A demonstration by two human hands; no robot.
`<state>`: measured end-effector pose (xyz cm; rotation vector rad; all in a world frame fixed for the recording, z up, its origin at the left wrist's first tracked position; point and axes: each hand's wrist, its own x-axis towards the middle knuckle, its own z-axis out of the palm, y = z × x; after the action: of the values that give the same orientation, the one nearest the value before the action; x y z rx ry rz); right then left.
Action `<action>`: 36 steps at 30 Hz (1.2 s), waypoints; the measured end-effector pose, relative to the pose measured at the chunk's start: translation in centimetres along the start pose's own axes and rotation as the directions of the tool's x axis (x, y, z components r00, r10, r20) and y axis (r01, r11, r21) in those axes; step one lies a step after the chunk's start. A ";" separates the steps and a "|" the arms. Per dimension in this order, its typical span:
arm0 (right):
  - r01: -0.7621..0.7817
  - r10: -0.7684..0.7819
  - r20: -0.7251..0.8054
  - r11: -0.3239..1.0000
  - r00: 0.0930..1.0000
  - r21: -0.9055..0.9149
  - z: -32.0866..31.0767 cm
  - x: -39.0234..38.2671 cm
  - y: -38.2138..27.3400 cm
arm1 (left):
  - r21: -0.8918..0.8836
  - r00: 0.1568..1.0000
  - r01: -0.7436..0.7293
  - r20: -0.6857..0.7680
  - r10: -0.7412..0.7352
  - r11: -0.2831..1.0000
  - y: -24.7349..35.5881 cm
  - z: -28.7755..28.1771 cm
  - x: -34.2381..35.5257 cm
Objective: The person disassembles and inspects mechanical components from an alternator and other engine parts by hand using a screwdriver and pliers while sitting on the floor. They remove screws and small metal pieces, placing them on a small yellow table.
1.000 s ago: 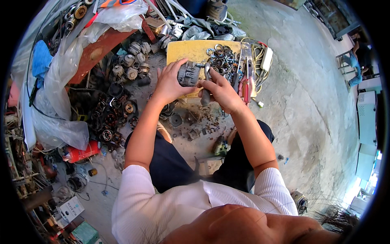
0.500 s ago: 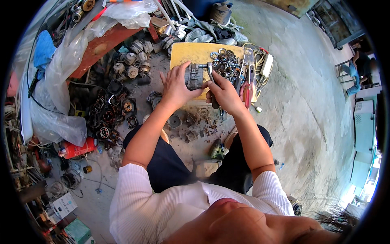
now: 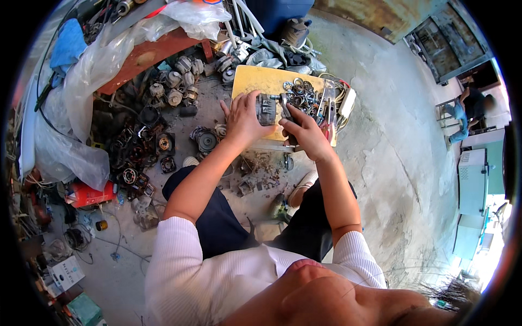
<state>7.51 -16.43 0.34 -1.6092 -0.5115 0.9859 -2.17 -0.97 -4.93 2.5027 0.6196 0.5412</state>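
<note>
A grey finned alternator (image 3: pixel 266 111) lies on a yellow-topped low table (image 3: pixel 254 79). My left hand (image 3: pixel 243 117) steadies it from the left, thumb along its near side and fingers over its far left edge. In my right hand (image 3: pixel 306 133) is a ratchet wrench (image 3: pixel 284 101), its handle pointing toward me. The wrench's socket reaches left to the far right edge of the alternator. My right fingers wrap the handle, and the lower end is partly hidden by the hand.
Bearings and rings (image 3: pixel 302 92) are heaped right of the alternator, beside red-handled tools (image 3: pixel 328 129). Old alternators (image 3: pixel 174 98) and dark scrap parts (image 3: pixel 133 157) cover the floor at left. A green power tool (image 3: pixel 278 207) stands between my feet. Another person (image 3: pixel 473 106) sits far right.
The whole view has shifted slightly, so the table sits a little lower and further right. Both hands keep their holds, and the right fingers have moved a little on the wrench.
</note>
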 end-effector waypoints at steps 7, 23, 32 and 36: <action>-0.380 0.361 0.158 0.917 0.919 0.118 -2.5 3.8 -5.1 | -0.043 0.996 0.081 0.046 -0.079 0.996 0.3 0.1 -0.4; -0.522 0.636 0.177 0.737 0.751 -0.430 -1.7 7.7 -11.3 | -0.096 0.999 0.051 0.011 -0.050 0.994 -0.1 0.9 -0.3; -0.473 0.583 -0.036 0.619 0.812 -0.627 3.1 7.1 -11.6 | -0.074 0.999 0.032 0.014 -0.031 0.997 -0.4 0.9 -0.3; -0.289 0.455 -0.081 0.410 0.887 -0.865 5.0 5.4 -9.8 | -0.046 1.000 0.014 -0.002 -0.014 0.999 -0.5 0.7 -0.2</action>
<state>8.14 -6.60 7.69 -2.6735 -0.8793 1.3146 -2.17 -0.95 -5.82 2.4534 0.6187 0.5469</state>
